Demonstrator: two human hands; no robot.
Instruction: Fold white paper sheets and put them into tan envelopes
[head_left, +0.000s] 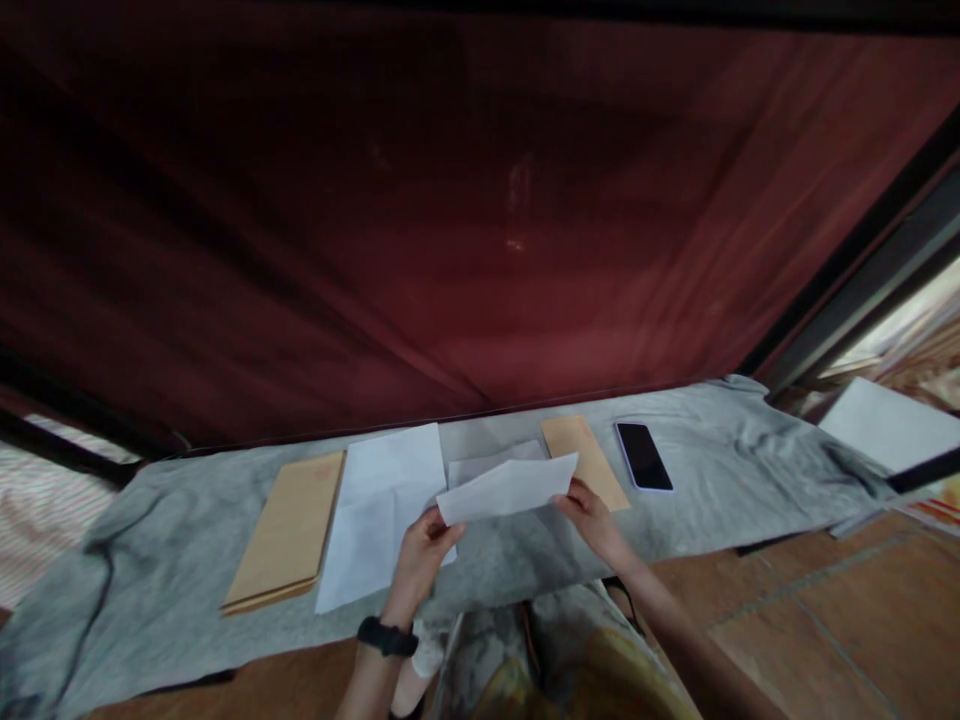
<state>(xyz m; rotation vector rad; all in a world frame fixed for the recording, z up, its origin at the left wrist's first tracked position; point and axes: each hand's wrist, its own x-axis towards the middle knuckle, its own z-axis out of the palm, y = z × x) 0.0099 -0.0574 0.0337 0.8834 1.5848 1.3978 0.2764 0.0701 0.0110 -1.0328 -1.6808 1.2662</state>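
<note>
Left wrist: black band (388, 636), any marking too small to read.
Left hand (426, 548): thumb and fingers pinch the left end of a folded white sheet (510, 490).
Right hand (594, 520): pinches the sheet's right end.
Folded sheet: held above the grey cloth (739, 455), between hands; any print illegible.
White papers (401, 465): flat, left of the held sheet.
Brown envelopes (289, 530): stacked, further left.
Single brown envelope (574, 445): beyond right hand.
Smartphone (645, 457): right of it, screen dark.
Backdrop: red curtain (525, 250).
</note>
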